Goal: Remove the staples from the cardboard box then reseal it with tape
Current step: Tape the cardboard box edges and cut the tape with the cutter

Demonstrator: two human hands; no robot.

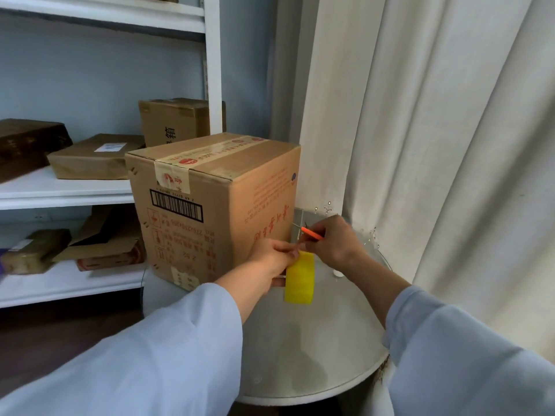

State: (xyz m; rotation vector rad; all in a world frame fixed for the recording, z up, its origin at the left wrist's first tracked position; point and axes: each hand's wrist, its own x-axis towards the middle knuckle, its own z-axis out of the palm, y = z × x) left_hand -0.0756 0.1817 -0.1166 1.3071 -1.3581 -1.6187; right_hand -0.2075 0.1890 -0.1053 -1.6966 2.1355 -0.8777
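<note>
- White shelving (pixel 90 187) with parcels stands off to my left; a pale curtain (pixel 420 145) hangs on the right, and a round glass-topped table (pixel 315 355) sits below me.
- On the table's far left edge the cardboard box (pixel 210 205) stands with its print upside down, a printed tape strip along its top seam.
- My left hand (pixel 270 262) curls around the yellow tape roll (pixel 299 277), held on edge just in front of the box's near right corner.
- My right hand (pixel 333 241) pinches an orange-handled tool (pixel 309 232); its long axis runs left and slightly up, the metal tip pointing at the box's right edge, close to it.
- Right hand is nearer that edge, so I judge it works there next.
</note>
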